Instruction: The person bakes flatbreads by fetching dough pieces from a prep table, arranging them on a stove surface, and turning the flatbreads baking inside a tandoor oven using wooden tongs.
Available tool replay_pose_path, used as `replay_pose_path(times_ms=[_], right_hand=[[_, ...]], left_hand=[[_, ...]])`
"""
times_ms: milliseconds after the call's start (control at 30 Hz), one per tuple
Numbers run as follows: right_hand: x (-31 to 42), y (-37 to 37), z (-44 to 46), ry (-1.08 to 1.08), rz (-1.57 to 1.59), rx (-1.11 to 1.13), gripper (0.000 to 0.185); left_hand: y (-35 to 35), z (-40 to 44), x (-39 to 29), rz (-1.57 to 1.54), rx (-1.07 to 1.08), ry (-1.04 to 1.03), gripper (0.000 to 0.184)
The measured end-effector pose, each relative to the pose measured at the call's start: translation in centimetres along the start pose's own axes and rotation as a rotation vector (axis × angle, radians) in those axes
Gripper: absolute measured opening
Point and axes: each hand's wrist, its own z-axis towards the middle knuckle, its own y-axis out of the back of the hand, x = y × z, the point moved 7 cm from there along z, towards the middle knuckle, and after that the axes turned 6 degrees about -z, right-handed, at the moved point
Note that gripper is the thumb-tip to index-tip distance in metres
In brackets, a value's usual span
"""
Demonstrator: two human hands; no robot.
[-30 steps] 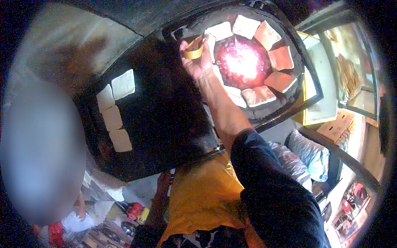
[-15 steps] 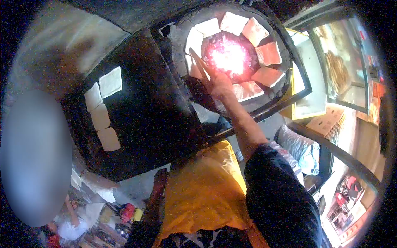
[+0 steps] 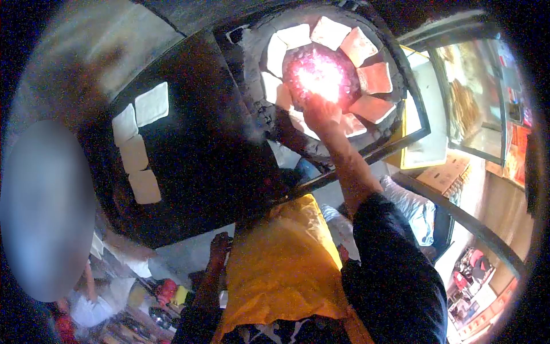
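My right hand (image 3: 323, 117) reaches over the round oven (image 3: 252, 60), close to the glowing coals (image 3: 315, 74). Its fingers are closed around tongs whose tips are lost in the glare and behind the hand. Square flatbreads (image 3: 375, 78) stand in a ring around the coals, several of them, some pale and some lit reddish. One flatbread (image 3: 303, 124) is partly covered by my right hand. My left hand (image 3: 220, 245) hangs in shadow beside the yellow apron (image 3: 281, 258), below the dark tabletop's edge. Its fingers look curled, with any content too dark to make out.
Several square flatbreads (image 3: 152, 104) lie toward the left of the dark tabletop (image 3: 206, 155). A person with a blurred head (image 3: 48, 212) is at the far left. A yellow-edged box (image 3: 427, 152) and a glass-fronted case (image 3: 475, 97) stand at the right, near a filled plastic bag (image 3: 418, 209).
My right hand has moved from the oven's left side toward the coals, to the right. The tongs, plainly seen before, are now mostly hidden. The view has shifted slightly.
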Motion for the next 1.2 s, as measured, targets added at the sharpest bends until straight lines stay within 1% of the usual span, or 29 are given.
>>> replay_pose_path(times_ms=[33, 67, 100, 133, 200, 233, 300, 333, 400, 467, 533, 600, 633, 667, 700, 733, 767, 800, 833, 867, 900, 933, 967, 1000, 1067, 1133, 1167, 1200], right_hand=[[0.2, 0.1, 0.1, 0.001, -0.021, 0.025, 0.021], [0.2, 0.0, 0.2, 0.000, -0.043, 0.050, 0.019], [0.2, 0.1, 0.3, -0.017, -0.066, 0.105, 0.022], [0.1, 0.7, -0.1, -0.018, -0.069, 0.102, 0.022], [-0.6, 3.4, -1.6, -0.048, 0.091, 0.024, 0.029], [-1.0, 5.0, -2.4, -0.056, 0.085, 0.023, 0.029], [-3.4, 6.3, -4.5, -0.209, 0.014, 0.209, 0.043], [-5.1, 6.7, -5.4, -0.258, -0.022, 0.194, 0.050], [-8.4, 7.5, -7.3, -0.334, -0.001, 0.177, 0.054], [-10.7, 7.1, -8.7, -0.331, -0.003, 0.141, 0.054], [-11.2, 6.8, -10.0, -0.369, 0.022, 0.168, 0.054], [-11.4, 5.6, -10.4, -0.401, 0.075, 0.178, 0.055], [-11.2, 5.1, -10.2, -0.423, 0.111, 0.187, 0.057], [-11.0, 4.6, -10.1, -0.417, 0.142, 0.243, 0.057], [-11.1, 3.8, -9.7, -0.397, 0.151, 0.230, 0.057], [-10.9, 3.2, -9.4, -0.373, 0.161, 0.218, 0.057], [-10.9, 3.0, -9.6, -0.361, 0.162, 0.220, 0.057], [-11.1, 3.5, -9.9, -0.388, 0.150, 0.215, 0.058], [-11.5, 3.9, -10.3, -0.418, 0.136, 0.208, 0.058], [-12.0, 3.6, -11.0, -0.411, 0.135, 0.201, 0.058], [-12.9, 3.8, -12.1, -0.381, 0.180, 0.092, 0.056], [-13.2, 4.9, -13.5, -0.351, 0.223, -0.020, 0.054], [-13.3, 6.0, -15.6, -0.345, 0.288, -0.118, 0.048], [-13.1, 6.8, -17.7, -0.249, 0.505, -0.238, 0.051], [-13.5, 7.1, -23.1, -0.119, 0.713, -0.478, 0.070], [-13.4, 6.8, -29.0, 0.006, 0.740, -0.548, 0.072], [-13.8, 5.7, -31.8, 0.011, 0.679, -0.520, 0.071], [-14.4, 4.0, -34.7, 0.014, 0.618, -0.492, 0.071]], left_hand=[[-0.5, 0.1, -2.2, -0.002, -0.004, 0.000, 0.039], [-0.5, 0.0, -3.0, -0.134, -0.086, 0.209, 0.038], [-0.6, -0.3, -3.4, -0.266, -0.165, 0.415, 0.037], [-0.3, -0.2, -2.5, -0.268, -0.162, 0.411, 0.037], [0.7, 0.4, 0.3, -0.368, -0.145, 0.503, 0.034], [1.3, 0.7, 0.6, -0.368, -0.136, 0.502, 0.034], [1.6, 0.9, 1.3, -0.654, -0.155, 0.519, 0.031], [1.4, 1.2, 0.7, -0.651, -0.142, 0.520, 0.031], [1.4, 2.1, -0.4, -0.464, -0.102, 0.538, 0.031], [1.7, 2.4, -0.1, -0.436, -0.062, 0.569, 0.031], [2.0, 2.5, 1.0, -0.410, -0.033, 0.605, 0.031], [2.0, 2.9, 0.4, -0.204, -0.013, 0.443, 0.031], [1.8, 2.6, 0.0, -0.205, -0.015, 0.445, 0.031], [1.7, 2.1, 0.0, -0.227, -0.040, 0.492, 0.031], [1.5, 1.5, -0.2, -0.250, -0.067, 0.540, 0.031], [2.0, 1.4, 1.7, -0.255, -0.077, 0.539, 0.031], [2.7, 1.3, 4.0, -0.397, -0.094, 0.555, 0.031], [2.3, 0.9, 4.1, -0.540, -0.110, 0.564, 0.031], [1.8, 0.1, 4.3, -0.548, -0.117, 0.558, 0.031], [1.6, -0.7, 4.0, -0.409, -0.115, 0.484, 0.030], [1.0, -1.3, 3.1, -0.270, -0.112, 0.410, 0.029], [0.3, -1.6, 3.5, -0.275, -0.113, 0.402, 0.029], [-0.5, -2.2, 4.5, -0.351, -0.148, 0.482, 0.028], [-1.4, -2.8, 5.6, -0.429, -0.182, 0.561, 0.027], [-3.3, -3.5, 7.5, -0.413, -0.176, 0.498, 0.027], [-5.7, -4.0, 10.7, -0.393, -0.176, 0.428, 0.027], [-6.2, -3.8, 12.9, -0.306, -0.256, 0.308, 0.029], [-6.5, -3.8, 13.6, -0.220, -0.334, 0.189, 0.032]])
